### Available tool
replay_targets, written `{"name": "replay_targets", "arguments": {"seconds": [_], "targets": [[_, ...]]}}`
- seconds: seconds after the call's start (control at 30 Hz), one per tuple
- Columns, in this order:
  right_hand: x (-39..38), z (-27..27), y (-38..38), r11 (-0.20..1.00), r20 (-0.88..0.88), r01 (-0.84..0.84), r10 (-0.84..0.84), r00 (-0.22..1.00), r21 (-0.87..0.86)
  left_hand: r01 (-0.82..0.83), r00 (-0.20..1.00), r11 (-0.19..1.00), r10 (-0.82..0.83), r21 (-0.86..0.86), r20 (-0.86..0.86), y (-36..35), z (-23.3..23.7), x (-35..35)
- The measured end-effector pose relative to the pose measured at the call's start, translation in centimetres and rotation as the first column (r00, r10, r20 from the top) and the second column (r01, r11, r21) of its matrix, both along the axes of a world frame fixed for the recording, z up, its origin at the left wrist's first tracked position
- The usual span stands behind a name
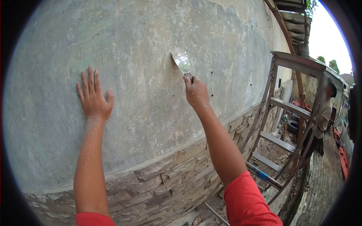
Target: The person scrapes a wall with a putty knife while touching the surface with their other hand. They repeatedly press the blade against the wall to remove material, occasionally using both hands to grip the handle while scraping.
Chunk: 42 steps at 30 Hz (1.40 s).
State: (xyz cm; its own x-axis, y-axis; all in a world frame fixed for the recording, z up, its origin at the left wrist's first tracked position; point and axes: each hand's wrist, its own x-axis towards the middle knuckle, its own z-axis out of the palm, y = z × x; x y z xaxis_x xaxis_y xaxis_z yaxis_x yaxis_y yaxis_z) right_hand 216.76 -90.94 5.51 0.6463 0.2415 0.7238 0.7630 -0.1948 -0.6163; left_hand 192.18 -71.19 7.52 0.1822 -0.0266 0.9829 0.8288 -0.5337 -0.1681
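My left hand (95, 97) lies flat against the grey-green wall (135, 75), its fingers spread and pointing up. Pale flecks dot the skin of that forearm. In my right hand (197, 92) is the handle of a scraper (181, 62), gripped with the fingers wrapped round it. The scraper's wide shiny metal blade points up and to the left, its edge at the wall. Around the blade the wall surface is patchy, with worn paint and a few small dark holes to the right.
Stacked stone cladding (162, 182) runs along the wall's lower part. On the right stands a metal stepladder (279, 141). Behind it a person (323, 116) in a dark cap stands near a tyre (293, 126). A brick path (320, 188) runs along the right, and a thin rod (217, 214) lies below.
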Motion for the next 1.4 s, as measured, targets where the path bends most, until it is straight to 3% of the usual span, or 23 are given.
{"name": "replay_targets", "arguments": {"seconds": [0.07,0.2,0.3,0.47,0.57,0.67,0.73,0.87,0.97,1.23,1.33,1.4], "targets": [[0.6,-3.1,-1.4,0.997,-0.017,-0.015,0.014,1.000,-0.070,-0.019,1.000,0.997,0.018,0.080,0.020,0.3,-0.1,0.5],[0.2,-11.5,-2.9,0.978,-0.103,-0.107,0.089,0.991,-0.178,-0.045,0.999,0.996,0.045,0.078,0.003,-0.3,-1.9,0.8],[0.5,-10.2,-3.2,0.978,-0.123,-0.104,0.083,0.989,-0.182,-0.086,0.996,0.996,0.087,0.037,-0.011,-0.9,-3.0,1.1],[2.4,0.4,-2.2,0.993,-0.017,-0.113,0.112,0.994,-0.039,-0.134,0.990,0.990,0.131,-0.043,-0.057,-1.6,-3.1,0.5],[2.6,3.5,-2.0,0.993,0.001,-0.115,0.115,0.993,0.017,-0.158,0.978,0.983,0.144,-0.088,-0.148,-2.0,-3.4,-0.6],[1.9,1.7,-2.3,0.991,0.002,-0.126,0.126,0.992,-0.044,-0.186,0.962,0.967,0.143,-0.176,-0.231,-2.8,-3.2,-1.7],[1.1,-1.9,-2.1,0.985,0.003,-0.134,0.135,0.991,-0.110,-0.251,0.938,0.893,0.130,-0.373,-0.321,-4.4,-2.5,-2.6],[-2.2,-8.9,-2.2,0.944,-0.056,-0.227,0.220,0.974,-0.241,-0.247,0.939,0.848,0.090,-0.469,-0.332,-5.6,-1.1,-3.7],[-4.3,-7.6,-1.8,0.950,-0.065,-0.227,0.218,0.974,-0.214,-0.195,0.952,0.892,0.072,-0.408,-0.299,-4.3,-1.4,-3.8],[-8.5,3.7,2.7,0.984,0.122,-0.178,0.181,0.976,-0.030,-0.158,0.918,0.925,0.009,-0.344,-0.396,-2.8,-1.2,-6.4],[-10.4,3.4,3.6,0.991,0.085,-0.128,0.130,0.988,-0.024,-0.171,0.928,0.923,0.034,-0.344,-0.372,-1.7,-0.6,-9.0],[-11.9,0.0,4.0,0.985,0.062,-0.134,0.141,0.988,-0.109,-0.150,0.943,0.939,0.042,-0.310,-0.330,-0.3,-0.3,-10.6]]}}
